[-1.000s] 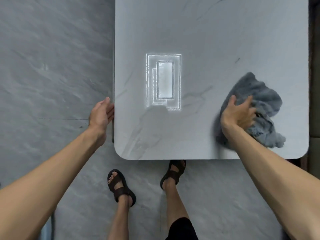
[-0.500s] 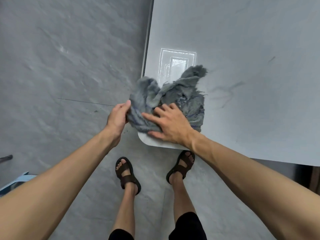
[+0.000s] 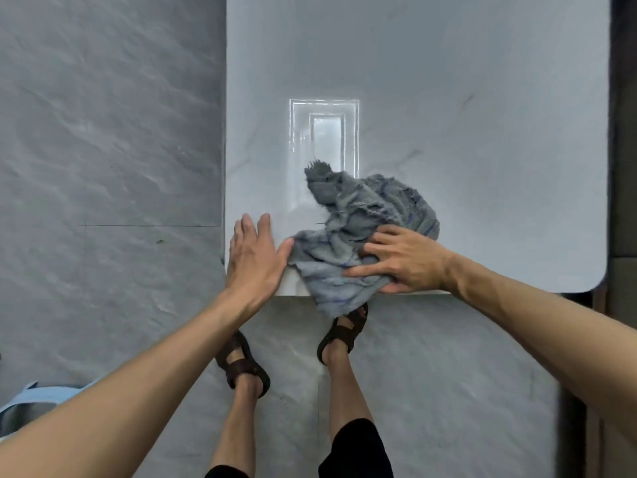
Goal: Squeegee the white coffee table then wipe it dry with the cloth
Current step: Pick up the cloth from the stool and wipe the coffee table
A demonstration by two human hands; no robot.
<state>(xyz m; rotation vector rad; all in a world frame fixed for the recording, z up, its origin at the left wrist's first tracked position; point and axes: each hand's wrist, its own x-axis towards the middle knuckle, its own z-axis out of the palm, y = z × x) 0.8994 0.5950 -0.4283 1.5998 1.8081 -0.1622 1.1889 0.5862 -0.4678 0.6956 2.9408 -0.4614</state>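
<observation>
The white coffee table (image 3: pixel 465 81) fills the upper right of the head view, its near edge just above my feet. A crumpled grey cloth (image 3: pixel 358 222) lies on the table's near left part, one corner hanging over the near edge. My right hand (image 3: pixel 400 258) presses flat on the cloth with the fingers spread. My left hand (image 3: pixel 255 257) lies flat and open on the table's near left corner, its thumb touching the cloth's left edge. No squeegee is in view.
A bright rectangular light reflection (image 3: pixel 324 146) shines on the tabletop beyond the cloth. Grey stone floor (image 3: pixel 103 150) runs along the table's left and near sides. My sandalled feet (image 3: pixel 344 326) stand by the near edge. A light blue object (image 3: pixel 31 398) sits low left.
My right hand swept the cloth from the table's near right side to its near left corner. My left hand moved from the table's left edge onto the near left corner.
</observation>
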